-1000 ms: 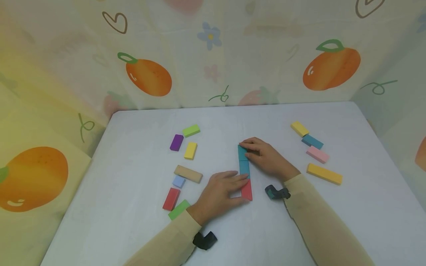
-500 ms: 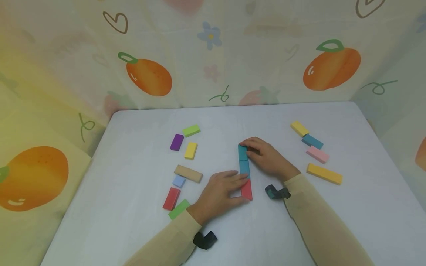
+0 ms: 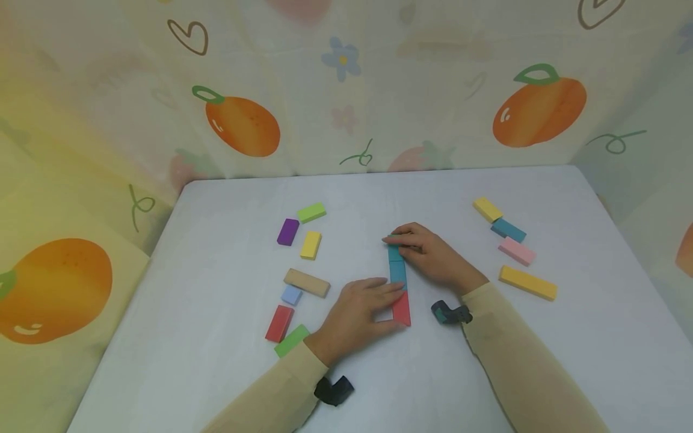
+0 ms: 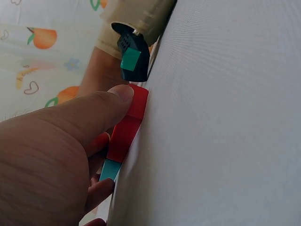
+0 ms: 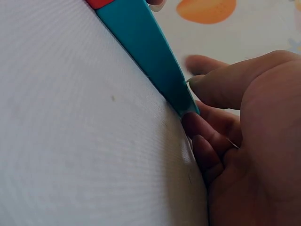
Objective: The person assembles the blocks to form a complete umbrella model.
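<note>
Three blocks stand end to end in a row in the head view: a red block [image 3: 401,311] nearest, then a middle blue block [image 3: 397,272] and a far blue block [image 3: 394,254]. My left hand [image 3: 357,313] pinches the red block, thumb at its near end and fingers over the joint with the middle blue block. In the left wrist view the thumb presses the red block [image 4: 126,136]. My right hand [image 3: 435,255] holds the far blue block's end, a finger across its top; in the right wrist view, curled fingertips touch the blue end [image 5: 150,52].
Left on the white table [image 3: 216,270] lie several loose blocks, among them a purple block [image 3: 288,232], a tan block [image 3: 306,282] and a second red block [image 3: 279,323]. To the right are a pink block [image 3: 517,251] and a long yellow block [image 3: 527,283], with others behind.
A finger of my right hand has slid left across the top of the far blue block's end. My left hand and the row of blocks have stayed in place.
</note>
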`<state>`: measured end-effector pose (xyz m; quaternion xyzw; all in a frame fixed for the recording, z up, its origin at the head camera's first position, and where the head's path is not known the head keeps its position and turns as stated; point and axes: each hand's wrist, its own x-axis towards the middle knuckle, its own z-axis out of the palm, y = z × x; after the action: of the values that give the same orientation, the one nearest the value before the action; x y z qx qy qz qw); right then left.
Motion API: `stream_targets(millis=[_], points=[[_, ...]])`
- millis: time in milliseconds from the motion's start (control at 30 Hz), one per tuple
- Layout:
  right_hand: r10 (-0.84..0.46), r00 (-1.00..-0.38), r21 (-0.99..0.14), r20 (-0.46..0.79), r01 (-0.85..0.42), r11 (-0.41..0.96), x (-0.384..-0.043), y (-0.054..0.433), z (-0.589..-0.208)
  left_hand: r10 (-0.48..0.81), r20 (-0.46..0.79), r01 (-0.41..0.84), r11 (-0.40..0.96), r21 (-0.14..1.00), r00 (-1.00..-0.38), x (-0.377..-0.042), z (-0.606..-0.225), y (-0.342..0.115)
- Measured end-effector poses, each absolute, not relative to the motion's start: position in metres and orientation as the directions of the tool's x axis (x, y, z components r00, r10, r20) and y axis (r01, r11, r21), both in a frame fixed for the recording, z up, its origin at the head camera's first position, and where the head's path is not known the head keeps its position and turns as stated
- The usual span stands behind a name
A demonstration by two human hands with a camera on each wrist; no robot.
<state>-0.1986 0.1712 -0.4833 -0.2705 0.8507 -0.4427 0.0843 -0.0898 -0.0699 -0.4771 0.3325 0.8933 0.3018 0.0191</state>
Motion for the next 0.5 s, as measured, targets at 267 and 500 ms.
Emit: stream_targets(millis=[267,500], points=[[-0.55,-0.826,-0.797,0.125,-0.414,0.44,-0.1995,0.1719,-0.484,0.601,0.165,0.578,0.6,0.553,-0.782,-0.0901,-0.4776,-0.0697],[-0.543,-0.832,-0.804,0.114,-0.399,0.441,-0.1981,0.1717,-0.4829,0.6,0.158,0.572,0.6,0.559,-0.784,-0.0901,-0.4762,-0.0695]])
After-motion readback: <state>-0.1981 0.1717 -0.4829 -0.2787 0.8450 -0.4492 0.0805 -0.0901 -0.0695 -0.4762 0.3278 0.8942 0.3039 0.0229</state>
